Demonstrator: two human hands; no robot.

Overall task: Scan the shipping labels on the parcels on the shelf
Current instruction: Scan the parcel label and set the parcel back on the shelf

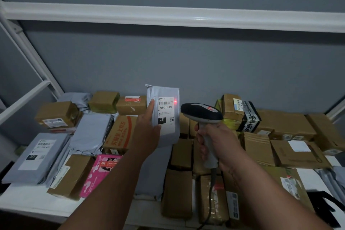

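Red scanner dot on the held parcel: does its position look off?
Yes. The red dot sits at the barcode's right end on the grey parcel in the left hand, off-centre. The right hand aims the scanner.

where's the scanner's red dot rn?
Head view, centre: the red dot sits on the held grey parcel, just right of its label's barcode.

At frame centre, the grey mailer's shipping label reads "231-239-K01" and "231"; lower left, another mailer's label shows "231".
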